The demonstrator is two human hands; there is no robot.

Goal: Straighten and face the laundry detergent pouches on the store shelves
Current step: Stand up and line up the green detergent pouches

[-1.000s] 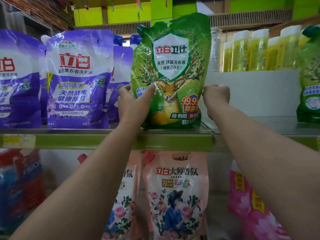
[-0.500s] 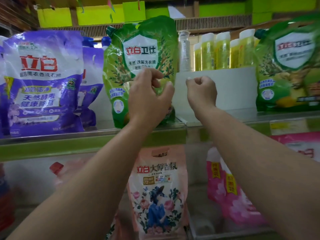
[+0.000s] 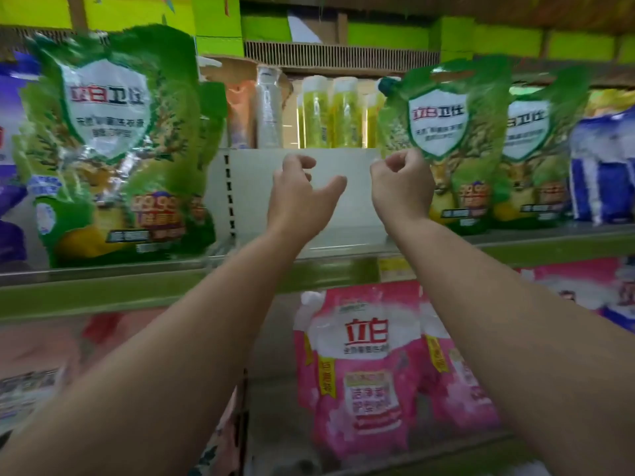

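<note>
A green detergent pouch [image 3: 113, 146] stands upright at the left of the upper shelf [image 3: 171, 286], facing forward. Two more green pouches stand to the right: a nearer one [image 3: 457, 132] and another [image 3: 536, 156] beside it. My left hand [image 3: 302, 197] hovers in the gap between the pouches, fingers curled apart, holding nothing. My right hand [image 3: 402, 187] is loosely closed, its knuckles at the left edge of the nearer right pouch; I cannot tell if they touch. Pink pouches [image 3: 364, 369] stand on the lower shelf.
Yellow-green bottles [image 3: 330, 115] and a clear bottle [image 3: 269, 108] stand behind a white divider panel [image 3: 343, 214] at the gap's back. A blue-and-white pouch [image 3: 604, 170] is at far right, a purple pouch [image 3: 10, 166] at far left.
Both hands let go of the left green pouch and moved right into the gap. My view swung right, bringing two more green pouches into sight.
</note>
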